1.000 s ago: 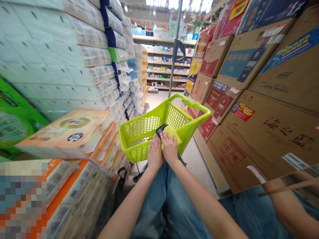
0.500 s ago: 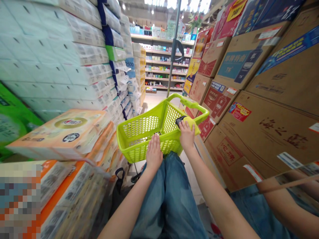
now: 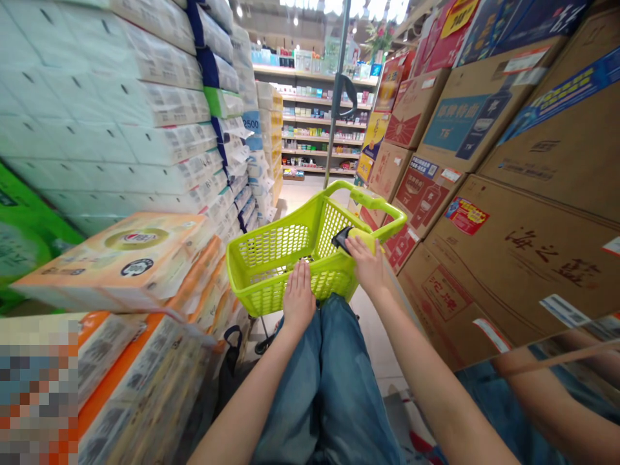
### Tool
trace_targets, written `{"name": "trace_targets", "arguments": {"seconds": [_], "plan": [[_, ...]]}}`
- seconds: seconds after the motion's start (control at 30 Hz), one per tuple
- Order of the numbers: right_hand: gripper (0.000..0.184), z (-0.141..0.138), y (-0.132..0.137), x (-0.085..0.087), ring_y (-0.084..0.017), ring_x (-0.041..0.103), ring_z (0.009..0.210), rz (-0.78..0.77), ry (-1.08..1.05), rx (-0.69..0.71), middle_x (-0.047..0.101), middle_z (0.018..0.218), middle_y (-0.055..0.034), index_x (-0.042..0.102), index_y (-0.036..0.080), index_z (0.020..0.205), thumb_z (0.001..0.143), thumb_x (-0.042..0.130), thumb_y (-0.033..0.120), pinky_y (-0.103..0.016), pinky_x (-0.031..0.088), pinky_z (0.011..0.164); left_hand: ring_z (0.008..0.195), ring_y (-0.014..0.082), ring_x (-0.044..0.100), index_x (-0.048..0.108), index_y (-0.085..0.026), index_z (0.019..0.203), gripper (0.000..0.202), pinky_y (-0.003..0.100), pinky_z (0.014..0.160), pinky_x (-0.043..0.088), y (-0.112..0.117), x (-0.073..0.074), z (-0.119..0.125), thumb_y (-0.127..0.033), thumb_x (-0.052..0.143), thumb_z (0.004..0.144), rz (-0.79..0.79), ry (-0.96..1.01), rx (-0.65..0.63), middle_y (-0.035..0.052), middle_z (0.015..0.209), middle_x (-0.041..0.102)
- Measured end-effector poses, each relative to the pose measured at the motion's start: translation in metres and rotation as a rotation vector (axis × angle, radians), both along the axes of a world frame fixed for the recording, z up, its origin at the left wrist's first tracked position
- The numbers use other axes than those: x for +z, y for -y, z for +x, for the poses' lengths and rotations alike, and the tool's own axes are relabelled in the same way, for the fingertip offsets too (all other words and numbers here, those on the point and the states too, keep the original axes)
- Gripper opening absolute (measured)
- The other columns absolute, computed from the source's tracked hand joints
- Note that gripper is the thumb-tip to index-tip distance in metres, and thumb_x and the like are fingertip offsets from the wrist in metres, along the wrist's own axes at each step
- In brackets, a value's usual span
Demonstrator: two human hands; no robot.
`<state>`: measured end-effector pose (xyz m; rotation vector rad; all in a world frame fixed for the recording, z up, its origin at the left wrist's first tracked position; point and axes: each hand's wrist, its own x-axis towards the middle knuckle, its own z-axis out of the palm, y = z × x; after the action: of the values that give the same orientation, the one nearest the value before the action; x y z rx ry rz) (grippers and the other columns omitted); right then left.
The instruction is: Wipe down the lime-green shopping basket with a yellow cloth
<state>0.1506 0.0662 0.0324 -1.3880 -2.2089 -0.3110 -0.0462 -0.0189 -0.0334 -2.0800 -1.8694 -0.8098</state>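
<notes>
A lime-green plastic shopping basket (image 3: 276, 248) on wheels stands in the aisle in front of my knees. My left hand (image 3: 298, 298) lies flat on its near rim, fingers stretched out. My right hand (image 3: 369, 265) presses a yellow cloth with a dark edge (image 3: 352, 236) against the basket's right rim, fingers curled over it. The basket's handle (image 3: 374, 203) arches over the far side. Nothing shows inside the basket.
Stacked tissue packs (image 3: 145, 123) wall the left side, with orange-and-white packs (image 3: 130, 258) low and close. Cardboard cartons (image 3: 508, 194) pile up on the right. A metal pole (image 3: 339, 97) stands behind the basket. Shelves (image 3: 314, 129) cross the aisle's far end.
My right hand slid the yellow cloth from the basket's near rim out along its right rim. My left hand stayed on the near rim.
</notes>
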Motion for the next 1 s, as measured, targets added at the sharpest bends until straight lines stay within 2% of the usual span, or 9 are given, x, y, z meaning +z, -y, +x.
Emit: {"name": "trace_targets", "arguments": {"seconds": [0.07,0.17,0.3,0.4,0.57,0.7,0.77,0.87,1.0], "plan": [[0.071,0.007,-0.006,0.006,-0.021,0.038,0.144,0.008,-0.075,-0.133,0.05,0.15,-0.0048,0.048,0.024,0.144,0.08,0.037,-0.004,-0.06,0.001,0.121,0.153,0.0239,0.013,0.008,-0.006,0.157,0.088,0.043,0.124,0.02,0.0,0.0,0.001,-0.009,0.048,0.078,0.003,0.013,0.002,0.0148,0.163,0.02],[0.07,-0.02,0.001,-0.004,-0.022,0.035,0.146,-0.008,-0.12,-0.185,0.046,0.152,-0.0064,0.047,0.022,0.145,0.08,0.037,-0.003,-0.06,0.004,0.121,0.153,0.0238,0.014,0.009,-0.006,0.157,0.087,0.043,0.124,0.021,-0.001,0.0,0.001,-0.009,0.047,0.079,0.003,0.016,0.011,0.0153,0.163,0.021],[0.061,-0.081,0.03,-0.034,-0.021,0.035,0.146,-0.051,-0.085,-0.002,0.043,0.154,-0.0079,0.043,0.019,0.148,0.089,0.037,0.004,-0.053,0.011,0.123,0.152,0.0237,0.017,0.012,-0.005,0.156,0.08,0.043,0.123,0.022,-0.002,-0.002,0.0,-0.01,0.044,0.082,0.009,-0.012,0.018,0.0162,0.162,0.024],[0.058,-0.1,0.044,-0.046,-0.021,0.033,0.147,-0.049,-0.055,0.091,0.041,0.155,-0.0078,0.04,0.018,0.15,0.093,0.038,0.009,-0.049,0.015,0.123,0.151,0.0239,0.019,0.013,-0.006,0.156,0.079,0.043,0.123,0.023,-0.001,-0.002,-0.001,-0.012,0.043,0.084,0.01,-0.017,0.026,0.0167,0.161,0.026],[0.064,-0.05,0.029,-0.029,-0.018,0.037,0.145,-0.018,0.077,0.194,0.045,0.153,-0.006,0.04,0.023,0.149,0.088,0.036,0.002,-0.054,0.007,0.123,0.152,0.0232,0.015,0.012,-0.006,0.156,0.084,0.042,0.124,0.02,0.001,0.002,-0.001,-0.009,0.045,0.08,-0.023,-0.023,0.023,0.0141,0.163,0.021],[0.069,0.013,-0.004,0.0,-0.02,0.04,0.143,0.034,0.038,-0.009,0.05,0.15,-0.0049,0.047,0.025,0.145,0.082,0.038,-0.002,-0.059,0.001,0.122,0.153,0.0232,0.014,0.009,-0.006,0.157,0.086,0.042,0.124,0.02,0.001,0.002,-0.001,-0.009,0.047,0.079,-0.022,-0.01,0.0,0.0143,0.164,0.019],[0.067,0.028,-0.015,0.009,-0.021,0.042,0.142,0.061,-0.026,-0.131,0.052,0.148,-0.0054,0.049,0.025,0.142,0.081,0.039,-0.001,-0.062,0.001,0.121,0.152,0.0237,0.014,0.007,-0.007,0.157,0.088,0.043,0.124,0.02,0.001,0.001,-0.001,-0.01,0.047,0.079,-0.01,0.001,-0.007,0.0143,0.164,0.019],[0.067,0.014,-0.014,0.004,-0.023,0.038,0.144,0.071,-0.108,-0.228,0.049,0.15,-0.0076,0.049,0.021,0.143,0.081,0.039,-0.001,-0.061,0.004,0.121,0.153,0.0241,0.014,0.006,-0.007,0.157,0.088,0.043,0.124,0.02,0.0,0.0,0.0,-0.01,0.047,0.079,-0.005,0.009,-0.001,0.0145,0.164,0.019],[0.065,-0.054,0.015,-0.026,-0.022,0.036,0.145,0.0,-0.11,-0.113,0.048,0.151,-0.0069,0.047,0.02,0.145,0.084,0.035,0.0,-0.057,0.006,0.122,0.153,0.0238,0.014,0.011,-0.005,0.156,0.084,0.042,0.124,0.02,-0.001,0.0,0.001,-0.009,0.046,0.08,-0.013,-0.007,0.02,0.0157,0.163,0.02]]}}
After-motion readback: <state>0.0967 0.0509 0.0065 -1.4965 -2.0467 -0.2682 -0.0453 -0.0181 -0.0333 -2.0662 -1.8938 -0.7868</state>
